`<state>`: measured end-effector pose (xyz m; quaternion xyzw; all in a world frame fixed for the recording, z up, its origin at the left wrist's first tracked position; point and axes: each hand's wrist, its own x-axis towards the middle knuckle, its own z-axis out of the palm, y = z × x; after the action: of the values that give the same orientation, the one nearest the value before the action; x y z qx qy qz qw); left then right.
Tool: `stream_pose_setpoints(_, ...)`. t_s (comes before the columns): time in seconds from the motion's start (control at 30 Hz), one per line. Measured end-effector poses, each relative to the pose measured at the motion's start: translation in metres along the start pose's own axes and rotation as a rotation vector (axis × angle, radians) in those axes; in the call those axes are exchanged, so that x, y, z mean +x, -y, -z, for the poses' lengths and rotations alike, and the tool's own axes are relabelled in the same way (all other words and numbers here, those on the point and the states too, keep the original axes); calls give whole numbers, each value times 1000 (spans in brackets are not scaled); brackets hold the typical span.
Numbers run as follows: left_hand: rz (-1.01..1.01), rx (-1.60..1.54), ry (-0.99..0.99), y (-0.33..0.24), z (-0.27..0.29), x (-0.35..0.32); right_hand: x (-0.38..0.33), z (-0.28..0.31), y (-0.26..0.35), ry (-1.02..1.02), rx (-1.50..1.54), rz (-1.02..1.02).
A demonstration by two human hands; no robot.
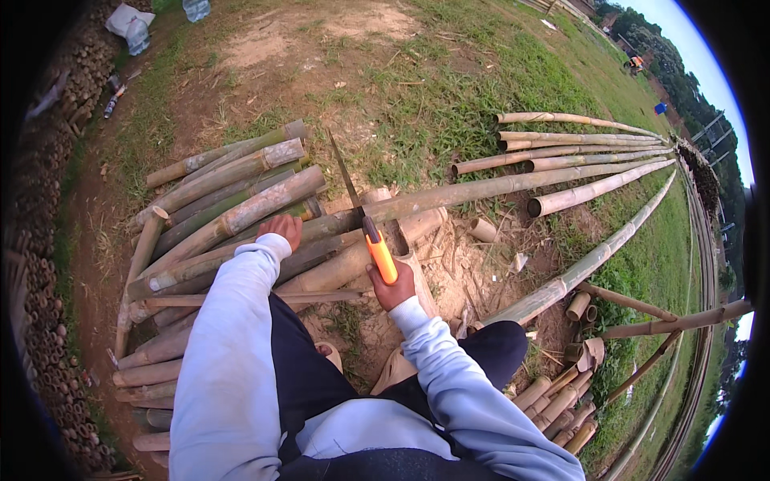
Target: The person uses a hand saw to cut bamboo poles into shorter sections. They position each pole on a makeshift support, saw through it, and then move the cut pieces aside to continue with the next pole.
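My right hand (pixel 395 287) grips the orange handle of a hand saw (pixel 378 252). Its thin dark blade (pixel 345 176) runs up and away across a long bamboo pole (pixel 481 191) that stretches to the right. My left hand (pixel 282 228) presses down on that same pole, just left of the blade, where the pole rests on a pile of cut bamboo lengths (pixel 233 208). Both arms wear light blue sleeves. I squat with dark trousers over bare earth.
Several long bamboo poles (pixel 577 148) lie on the grass at the right. Short cut pieces (pixel 561 405) are heaped at the lower right. A stacked wall of bamboo ends (pixel 48 305) lines the left. Plastic bottles (pixel 136 32) lie at the top left.
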<state>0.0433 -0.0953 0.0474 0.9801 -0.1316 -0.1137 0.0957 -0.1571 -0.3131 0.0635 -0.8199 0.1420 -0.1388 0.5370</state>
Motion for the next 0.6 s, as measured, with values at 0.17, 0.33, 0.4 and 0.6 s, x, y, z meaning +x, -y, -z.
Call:
stream_pose_setpoints(0.17,4,-23,10,14,3,-1,-106,35,-8,30,54,-28)
stream_pose_setpoints(0.33,10,-36,81,10,6,-5,-190,73,11,33,183,-127)
stream_pose_setpoints(0.4,-32,-49,86,-3,4,3,-151,61,-25,-13,97,-121)
stream_pose_setpoints(0.6,-53,-13,120,8,0,9,1,-8,-11,-19,-14,31)
